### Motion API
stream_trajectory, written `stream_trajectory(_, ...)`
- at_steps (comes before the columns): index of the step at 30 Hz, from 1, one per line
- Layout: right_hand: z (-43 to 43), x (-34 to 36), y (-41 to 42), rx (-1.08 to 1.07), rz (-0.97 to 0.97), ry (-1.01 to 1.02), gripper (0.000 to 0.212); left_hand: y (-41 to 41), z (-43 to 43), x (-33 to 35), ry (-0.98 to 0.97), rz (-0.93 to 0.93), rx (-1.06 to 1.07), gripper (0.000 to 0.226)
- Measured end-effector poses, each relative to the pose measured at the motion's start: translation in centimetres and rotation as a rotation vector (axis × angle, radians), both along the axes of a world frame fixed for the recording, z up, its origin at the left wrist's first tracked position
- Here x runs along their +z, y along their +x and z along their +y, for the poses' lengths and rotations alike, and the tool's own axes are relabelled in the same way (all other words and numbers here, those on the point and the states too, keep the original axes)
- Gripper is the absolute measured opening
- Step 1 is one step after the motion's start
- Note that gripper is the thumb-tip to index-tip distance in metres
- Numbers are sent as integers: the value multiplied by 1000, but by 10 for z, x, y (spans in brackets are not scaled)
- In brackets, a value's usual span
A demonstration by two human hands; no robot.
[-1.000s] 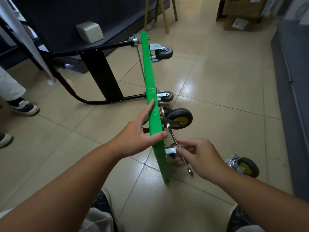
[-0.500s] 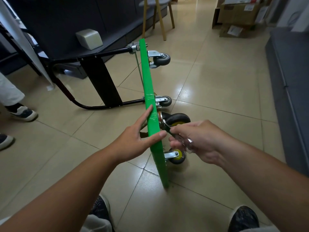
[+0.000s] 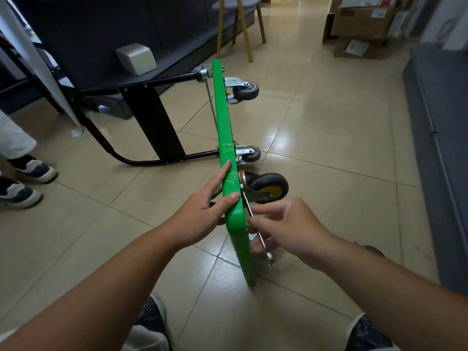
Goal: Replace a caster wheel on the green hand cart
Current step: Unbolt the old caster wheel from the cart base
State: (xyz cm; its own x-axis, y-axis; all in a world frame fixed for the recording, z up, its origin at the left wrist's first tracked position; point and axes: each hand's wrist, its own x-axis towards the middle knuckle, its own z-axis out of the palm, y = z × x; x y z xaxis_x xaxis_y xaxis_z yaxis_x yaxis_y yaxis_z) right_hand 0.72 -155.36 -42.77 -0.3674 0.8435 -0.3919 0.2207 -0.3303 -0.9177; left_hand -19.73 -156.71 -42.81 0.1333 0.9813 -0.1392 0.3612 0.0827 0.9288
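Observation:
The green hand cart [image 3: 229, 153] stands on its long edge on the tiled floor, casters pointing right. My left hand [image 3: 202, 211] grips its top edge, thumb across the edge and forefinger stretched along the left face. My right hand [image 3: 286, 226] pinches a metal wrench [image 3: 257, 231] whose head sits at the mounting plate of the black caster with a yellow hub [image 3: 269, 188]. Two grey casters [image 3: 244, 91] [image 3: 250, 154] sit further along the deck. The lower near caster is hidden behind my right hand.
The cart's black folded handle [image 3: 152, 122] lies on the floor to the left. Someone's shoes [image 3: 27, 171] stand at the left edge. A wooden stool [image 3: 243, 26] and cardboard boxes [image 3: 359, 24] are at the back. A dark grey cabinet [image 3: 440, 148] runs along the right.
My right hand swung the wrench handle up toward the yellow-hub caster, then back down toward me. My left hand kept its hold on the deck. The camera view tilted up a little.

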Motion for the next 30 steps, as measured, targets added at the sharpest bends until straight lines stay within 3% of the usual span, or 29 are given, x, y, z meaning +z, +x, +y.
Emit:
stream_trajectory(6, -2, -57, 2, -8, -134, 367, 43, 1, 1, 1, 2, 14, 12, 66)
stream_trajectory(9, -1, -60, 12, 26, -215, 431, 47, 1, 1, 1, 5, 8, 13, 67)
stream_trajectory(14, -17, -52, 43, 6, -310, 137, 32, 0, 1, -1, 7, -10, 9, 68)
stream_trajectory(19, -19, -10, 39, -62, -181, -363, 15, 3, 1, 0, 0, -24, 9, 63)
stream_trajectory(30, 6, 66, 15, -189, 66, -266, 8, 4, 0, -4, -15, -48, 15, 63)
